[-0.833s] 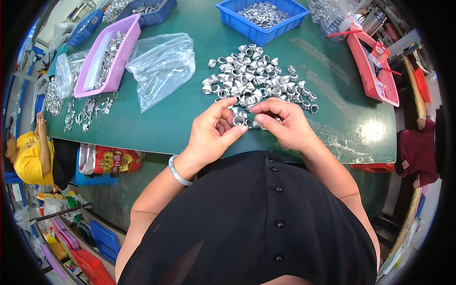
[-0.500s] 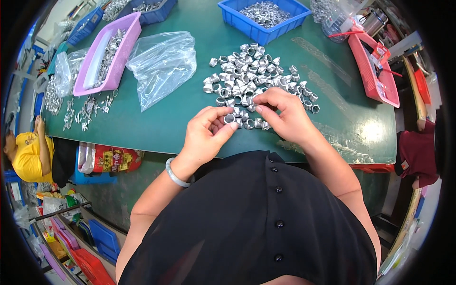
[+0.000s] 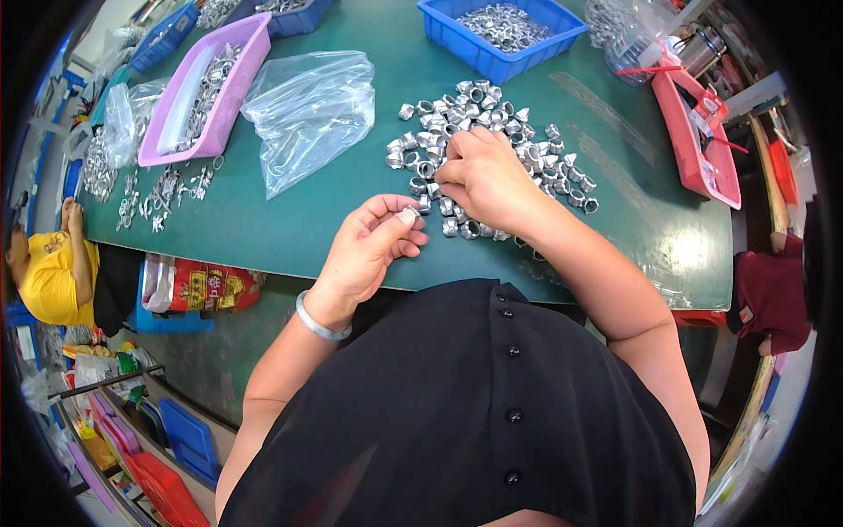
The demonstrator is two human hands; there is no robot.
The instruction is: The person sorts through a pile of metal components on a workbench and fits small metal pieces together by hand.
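- Left hand [image 3: 364, 239], near the centre of the frame, pinches one silver metal ring [image 3: 410, 213] between thumb and bent forefinger, just off the left edge of the pile of rings [image 3: 529, 155].
- Right hand [image 3: 485, 176] has gone up and over the pile since the earlier views, where it worked low at the pile's near edge; its back now covers the spot, so I cannot tell whether it grasps a ring or only touches some.
- Hands that were close together a moment ago now stand further apart, the left one a little lower and nearer the left of the frame.
- For the work, this seems to mean that the two hands have split: one keeps a single piece while the other attends to the heap.
- Most rings lie loose on the green counter [image 3: 325, 237], right of centre in the upper half.
- A blue bin [image 3: 470, 53] of small metal pieces at upper middle and a clear plastic bag [image 3: 307, 119] at upper left look untouched.
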